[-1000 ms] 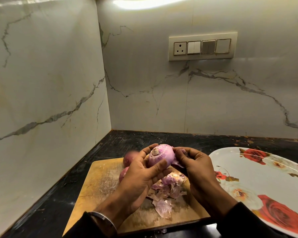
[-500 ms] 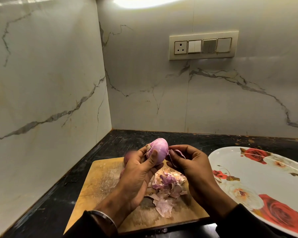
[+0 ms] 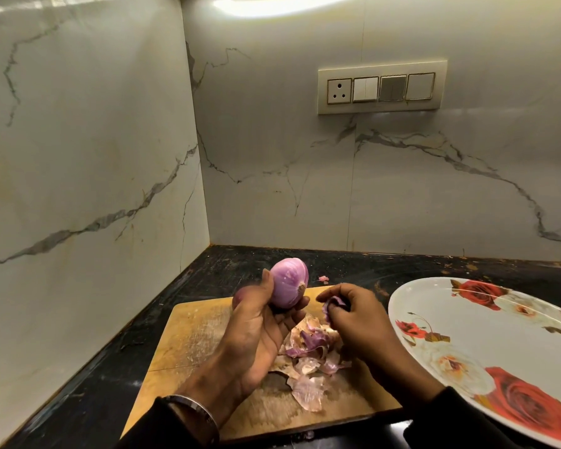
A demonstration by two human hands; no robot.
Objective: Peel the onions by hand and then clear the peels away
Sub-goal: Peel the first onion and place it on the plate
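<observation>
The wooden cutting board lies on the black worktop in the corner formed by 2 marble-patterned walls, and everything else is placed here relative to that board.

Above the board's far half, the left hand holds a peeled purple onion up off the wood. Its grip is partly closed: the thumb lies along the onion's left side and the fingers curl under and behind it, so the onion sits cradled at the fingertips with its root end turned toward the right. A metal bangle circles the left wrist, next to a dark sleeve.

The right hand is over the board's right part, just apart from the onion. Its grip is closed on a small strip of purple peel, pinched between thumb and curled fingers.

On the board, below and between the 2 hands, lies a pile of loose peels, papery pink and purple pieces reaching toward the board's near edge. Behind the left hand, at the board's far left part, a second, darker onion shows only in part; I cannot tell whether it is peeled. A tiny pink scrap lies on the worktop just beyond the board's far edge.

To the right of the board, close beside it, a large white oval plate with red roses rests on the worktop. On the wall beyond the board sits a cream switch panel with 1 socket.
</observation>
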